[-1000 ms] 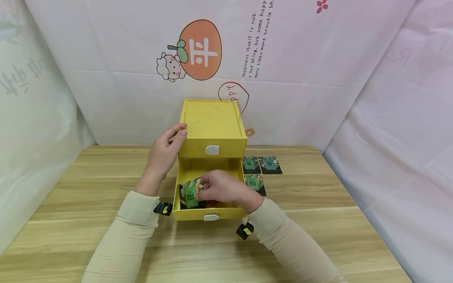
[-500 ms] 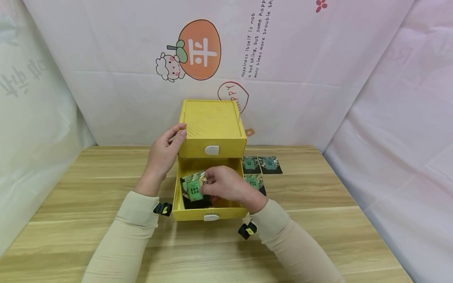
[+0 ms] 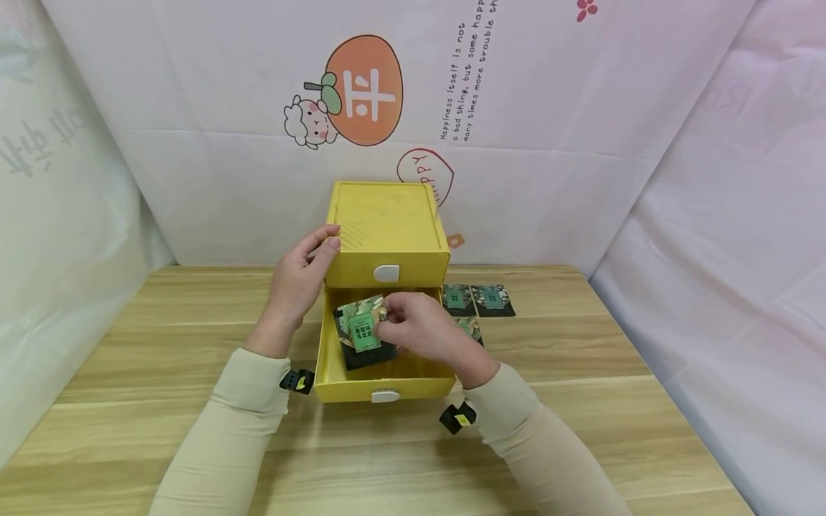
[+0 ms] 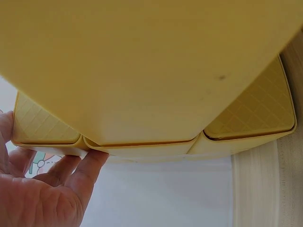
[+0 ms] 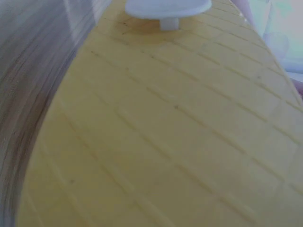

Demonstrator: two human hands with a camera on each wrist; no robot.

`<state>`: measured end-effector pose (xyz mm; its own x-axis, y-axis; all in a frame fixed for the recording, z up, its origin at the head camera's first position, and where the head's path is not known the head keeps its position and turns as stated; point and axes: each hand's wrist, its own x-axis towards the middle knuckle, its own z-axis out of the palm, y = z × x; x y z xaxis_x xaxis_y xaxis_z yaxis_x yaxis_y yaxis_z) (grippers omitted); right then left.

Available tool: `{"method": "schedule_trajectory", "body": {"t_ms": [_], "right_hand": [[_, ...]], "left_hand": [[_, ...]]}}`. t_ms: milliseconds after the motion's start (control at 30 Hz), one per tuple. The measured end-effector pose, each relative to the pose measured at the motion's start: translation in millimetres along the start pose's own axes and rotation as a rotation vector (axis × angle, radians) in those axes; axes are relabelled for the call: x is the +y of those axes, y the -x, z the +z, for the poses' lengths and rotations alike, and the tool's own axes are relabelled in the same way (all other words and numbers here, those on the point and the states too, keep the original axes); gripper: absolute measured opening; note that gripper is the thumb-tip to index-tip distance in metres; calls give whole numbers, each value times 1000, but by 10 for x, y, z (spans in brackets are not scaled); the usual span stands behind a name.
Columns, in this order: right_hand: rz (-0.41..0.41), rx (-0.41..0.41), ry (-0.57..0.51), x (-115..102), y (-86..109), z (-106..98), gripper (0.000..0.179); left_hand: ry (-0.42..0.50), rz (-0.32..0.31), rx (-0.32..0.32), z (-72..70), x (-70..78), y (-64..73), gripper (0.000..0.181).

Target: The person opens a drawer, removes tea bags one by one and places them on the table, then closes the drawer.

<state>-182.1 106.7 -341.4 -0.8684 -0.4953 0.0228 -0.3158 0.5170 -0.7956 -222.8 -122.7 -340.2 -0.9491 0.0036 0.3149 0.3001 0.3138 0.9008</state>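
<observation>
A yellow two-drawer storage box (image 3: pixel 390 215) stands on the table, its lower drawer (image 3: pixel 342 391) pulled out toward me. My right hand (image 3: pixel 422 328) pinches a green and black tea sachet (image 3: pixel 364 333) by its right edge, tilted over that drawer. At the box's upper left corner, my left hand (image 3: pixel 298 279) rests with fingertips on the top edge and side. The left wrist view has those fingertips (image 4: pixel 97 158) against the yellow casing. Only the drawer's ridged front (image 5: pixel 165 109) and white knob (image 5: pixel 168 7) show in the right wrist view; the hand is hidden there.
Two similar sachets lie side by side right of the box, one of them the outer sachet (image 3: pixel 493 300). A third sachet (image 3: pixel 471 328) lies nearer, partly behind my right hand. A printed white cloth (image 3: pixel 529 201) hangs behind the wooden table (image 3: pixel 548 401).
My right hand has lifted the tea sachet from the drawer's bottom, moving up and slightly right; the sachet now faces me more fully. My left hand has stayed on the box.
</observation>
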Motion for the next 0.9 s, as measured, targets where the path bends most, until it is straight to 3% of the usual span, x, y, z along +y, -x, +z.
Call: {"method": "schedule_trajectory", "body": {"t_ms": [500,667,900], "right_hand": [[-26,133,-34,8,118,-168,13],[2,151,-89,10,172,-236,12],[46,193,-131,20,258,-376,23]], "left_hand": [[-11,-11,0,2,-6,-4,54],[-12,-6,-2,1,-6,-4,54],[-12,0,-10,-1,-1,2,53]]}}
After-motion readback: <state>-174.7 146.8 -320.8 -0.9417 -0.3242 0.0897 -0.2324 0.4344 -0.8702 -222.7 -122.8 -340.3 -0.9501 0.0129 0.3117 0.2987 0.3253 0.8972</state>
